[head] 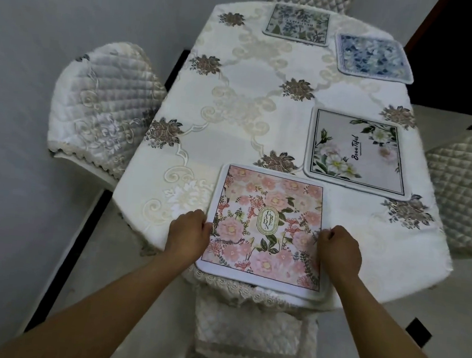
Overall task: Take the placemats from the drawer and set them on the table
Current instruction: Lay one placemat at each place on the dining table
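My left grip (188, 230) and right grip (339, 249) pinch the pink mat (265, 225), seemingly squared to the surface's (251, 93) near edge; three mats lie far right.

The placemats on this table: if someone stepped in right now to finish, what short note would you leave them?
Left hand grips the left edge of the pink placemat; right hand grips its right edge.
The pink placemat lies at the near end of the table, its near edge overhanging slightly.
Done: white flower placemat and blue placemat lie along the right side, green leafy placemat at the far end.
Left: straighten the pink one and let go. The left side, by the quilted chair, has no placemat; the drawer is out of view.
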The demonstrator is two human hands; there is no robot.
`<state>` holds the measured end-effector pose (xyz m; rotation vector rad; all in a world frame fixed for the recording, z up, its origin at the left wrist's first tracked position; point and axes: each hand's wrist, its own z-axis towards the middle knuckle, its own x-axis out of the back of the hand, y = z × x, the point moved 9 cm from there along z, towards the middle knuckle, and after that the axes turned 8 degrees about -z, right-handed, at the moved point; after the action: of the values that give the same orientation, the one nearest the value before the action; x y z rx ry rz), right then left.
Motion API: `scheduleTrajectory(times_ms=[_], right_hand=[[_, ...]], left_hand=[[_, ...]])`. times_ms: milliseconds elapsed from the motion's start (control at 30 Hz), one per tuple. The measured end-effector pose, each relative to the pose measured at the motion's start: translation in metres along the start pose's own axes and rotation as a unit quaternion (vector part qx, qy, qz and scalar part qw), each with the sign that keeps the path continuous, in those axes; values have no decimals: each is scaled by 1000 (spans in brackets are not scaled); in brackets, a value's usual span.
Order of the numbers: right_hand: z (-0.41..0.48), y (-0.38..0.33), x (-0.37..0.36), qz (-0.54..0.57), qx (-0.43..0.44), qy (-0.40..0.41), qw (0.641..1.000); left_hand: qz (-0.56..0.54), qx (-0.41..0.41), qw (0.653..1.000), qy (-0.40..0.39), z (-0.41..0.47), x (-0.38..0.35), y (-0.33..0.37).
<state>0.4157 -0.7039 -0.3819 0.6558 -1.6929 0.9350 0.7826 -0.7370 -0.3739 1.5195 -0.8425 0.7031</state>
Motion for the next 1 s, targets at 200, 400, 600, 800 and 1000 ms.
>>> scheduleTrajectory(times_ms=[200,400,600,800,1000], right_hand=[[-8,3,0,-19,2,19,1000],[-22,-11,14,-5,73,126,989],[-68,-119,-32,-41,328,-12,944],[-81,-121,-63,-78,360,-32,929],[-68,-73,-51,-80,308,-27,948]], left_hand=[[23,-14,1000,1,1,-5,-5],[52,-59,995,63,-13,-7,11],[71,-178,981,-23,-16,-58,83],[141,-199,965,-99,-18,-88,74],[116,-160,977,-76,-20,-73,51]])
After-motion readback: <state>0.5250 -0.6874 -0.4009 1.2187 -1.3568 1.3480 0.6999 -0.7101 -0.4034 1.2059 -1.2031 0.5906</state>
